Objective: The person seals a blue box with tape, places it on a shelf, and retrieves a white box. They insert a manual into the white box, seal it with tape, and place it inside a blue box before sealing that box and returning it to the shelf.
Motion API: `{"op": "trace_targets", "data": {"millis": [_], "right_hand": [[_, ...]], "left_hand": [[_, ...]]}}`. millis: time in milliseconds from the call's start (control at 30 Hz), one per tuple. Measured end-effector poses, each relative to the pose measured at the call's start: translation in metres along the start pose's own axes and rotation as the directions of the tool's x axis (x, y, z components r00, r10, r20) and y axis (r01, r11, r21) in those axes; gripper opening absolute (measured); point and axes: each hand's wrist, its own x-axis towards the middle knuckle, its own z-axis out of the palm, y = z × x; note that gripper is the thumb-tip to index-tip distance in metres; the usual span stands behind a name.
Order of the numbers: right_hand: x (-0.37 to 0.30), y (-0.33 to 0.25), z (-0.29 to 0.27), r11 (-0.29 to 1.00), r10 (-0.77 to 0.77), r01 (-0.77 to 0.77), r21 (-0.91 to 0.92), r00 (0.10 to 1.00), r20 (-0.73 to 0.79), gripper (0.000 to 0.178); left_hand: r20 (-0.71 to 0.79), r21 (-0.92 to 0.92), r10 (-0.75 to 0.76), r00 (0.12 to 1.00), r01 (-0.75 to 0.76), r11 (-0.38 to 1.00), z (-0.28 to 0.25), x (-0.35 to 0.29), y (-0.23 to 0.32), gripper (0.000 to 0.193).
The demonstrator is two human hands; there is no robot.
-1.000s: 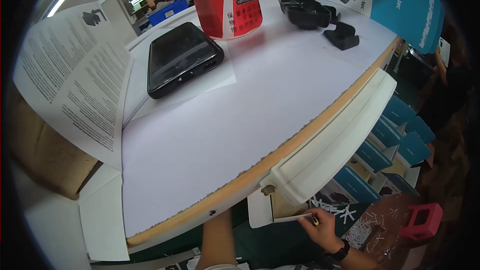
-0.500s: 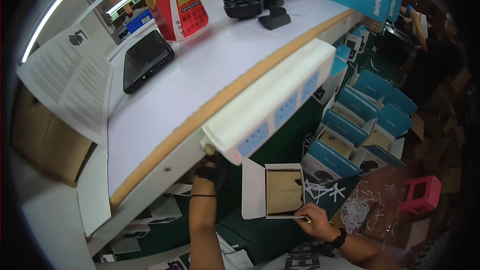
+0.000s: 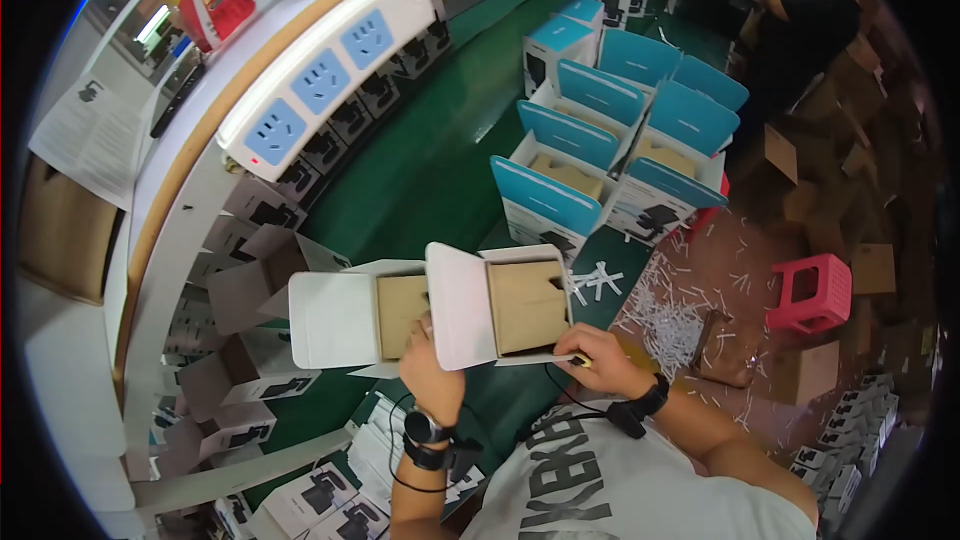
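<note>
Boxes (image 3: pixel 460 315), two open, stand by left hand (image 3: pixel 430 375), grip unclear, and right hand (image 3: pixel 603 357), holding one yellow tool (image 3: pixel 580 361).

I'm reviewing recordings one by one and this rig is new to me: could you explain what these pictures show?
There is no machine doing the work, only a person's two bare hands. Every picture comes from one fisheye camera worn on the head, looking down, so straight edges bend.

The left hand is at the front of an open white cardboard box with a brown insert; its grip is unclear. The right hand holds a small yellow-and-dark object, too small to identify, at the near right corner of a second such box.

Farther off, boxes with teal flaps stand by a dark green flat surface, with thin white strips nearby. A long white power strip with blue sockets runs along the upper left.
</note>
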Motion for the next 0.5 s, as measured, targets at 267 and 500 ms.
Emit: {"op": "trace_targets", "data": {"millis": [267,500], "right_hand": [[-0.018,-0.003,-0.024,0.988,-0.043,0.001,-0.153,0.961,-0.274,0.014],[-0.036,0.036,0.003,0.960,0.263,-0.221,0.173,0.921,-0.287,0.024]], "left_hand": [[-0.339,-0.384,0.171,0.925,-0.302,0.873,-0.055,-0.077,0.039,0.023],[0.342,-0.922,-0.389,0.856,0.226,-0.313,0.123,-0.001,-0.163,0.046]]}}
